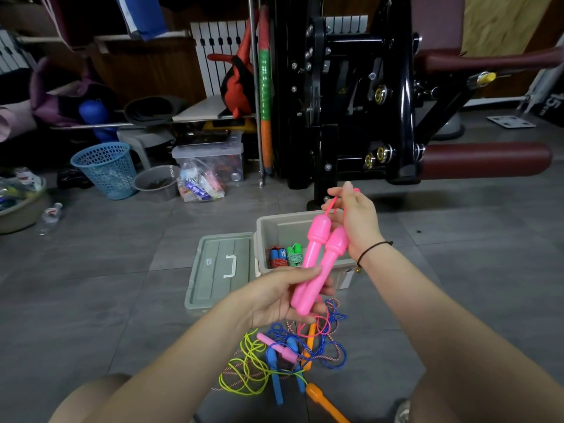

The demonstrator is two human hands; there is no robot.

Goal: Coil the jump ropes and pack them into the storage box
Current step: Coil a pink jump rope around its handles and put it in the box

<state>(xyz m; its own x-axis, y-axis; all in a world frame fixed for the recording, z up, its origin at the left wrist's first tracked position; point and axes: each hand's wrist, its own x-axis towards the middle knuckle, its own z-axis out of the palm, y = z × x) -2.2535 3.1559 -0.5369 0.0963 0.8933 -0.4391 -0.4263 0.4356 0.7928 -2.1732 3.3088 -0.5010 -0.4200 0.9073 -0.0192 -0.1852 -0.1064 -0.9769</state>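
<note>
Grey tiled floor (106, 270), and it's pretty cluttered back there. A big black steel gym machine (351, 87) fills the right side, with a fat maroon padded roller (485, 160) sticking out low. Just left of it a red, green and orange striped pole (265, 87) stands upright beside a red-and-black fabric bag (241, 83), with a white ribbed radiator (213, 41) behind them. Further left there's a blue perforated plastic wastebasket (105, 170), then a round grey plastic bowl (155, 183), then a clear plastic bag of colourful stuff (198, 186) in front of a clear lidded plastic tub (213, 154). A clear plastic bottle (52, 215) lies near a beige basin (23, 213) at the left edge.
</note>
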